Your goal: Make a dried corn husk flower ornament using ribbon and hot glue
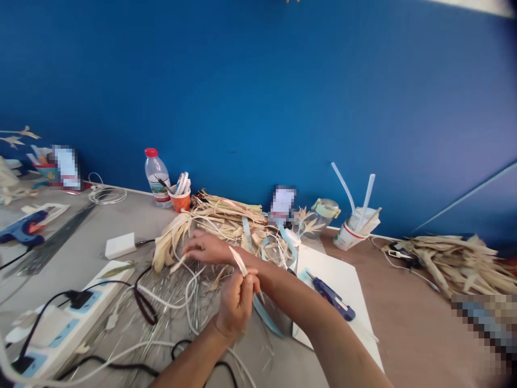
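My left hand (236, 302) is closed in a pinch around a narrow dried corn husk strip (239, 262), its pointed tip sticking up above the thumb. My right arm crosses over beyond it to the left. At its end my right hand (208, 248) is at the near side of a pile of dried corn husks (228, 210). Its fingertips meet at the end of a pale husk strip (177, 265). A drooping bunch of husks (167, 240) lies just beyond those fingers.
Thin wires and white cables lie across the table near a power strip (67, 323). A blue glue gun (331, 298) rests on a white board (355, 285). Along the wall stand a bottle (157, 180), an orange cup (180, 201), a jar (323, 215) and a paper cup (348, 236). More husks (460, 261) lie right.
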`<move>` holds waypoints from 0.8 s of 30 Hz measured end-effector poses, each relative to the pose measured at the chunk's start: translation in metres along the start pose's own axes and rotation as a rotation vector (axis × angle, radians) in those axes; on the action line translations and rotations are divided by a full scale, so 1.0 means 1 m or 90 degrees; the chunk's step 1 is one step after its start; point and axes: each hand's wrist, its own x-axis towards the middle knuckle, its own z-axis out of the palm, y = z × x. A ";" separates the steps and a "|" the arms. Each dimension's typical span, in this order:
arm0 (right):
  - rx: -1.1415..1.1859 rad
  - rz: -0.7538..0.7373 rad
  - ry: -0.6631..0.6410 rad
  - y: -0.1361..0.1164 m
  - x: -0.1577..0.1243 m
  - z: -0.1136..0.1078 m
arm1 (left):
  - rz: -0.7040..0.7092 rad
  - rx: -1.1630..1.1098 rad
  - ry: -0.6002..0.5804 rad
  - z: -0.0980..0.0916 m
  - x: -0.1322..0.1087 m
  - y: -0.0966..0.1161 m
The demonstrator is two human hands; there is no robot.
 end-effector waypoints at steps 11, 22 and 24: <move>0.478 0.306 0.468 -0.042 -0.108 -0.049 | -0.161 -0.127 0.069 0.002 0.021 -0.003; 0.467 0.342 0.714 -0.069 -0.183 -0.004 | -0.211 -0.207 -0.096 0.008 0.024 -0.008; 0.457 0.346 0.729 -0.067 -0.179 0.001 | -0.218 -0.214 -0.121 0.008 0.024 -0.009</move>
